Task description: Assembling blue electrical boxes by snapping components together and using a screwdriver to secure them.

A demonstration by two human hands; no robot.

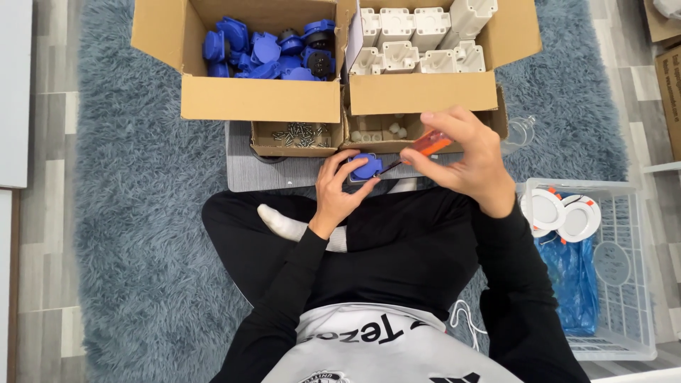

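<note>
1. Both arms are covered by long black sleeves point(284, 312) that end at the wrists.
2. The hands are bare, with no gloves, rings or watch showing.
3. The legs are in black trousers point(397, 241).
4. One foot wears a white sock point(287, 225).
5. The top has a light grey front panel point(369, 347) with black lettering and a round black crest near the lower edge.
6. A thin white cord point(464, 319) loops beside the grey panel.

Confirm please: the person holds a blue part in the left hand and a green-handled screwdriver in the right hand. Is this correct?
Not quite. The head view shows the screwdriver in the right hand has an orange handle, not green. The rest holds: the left hand holds a blue part.
</note>
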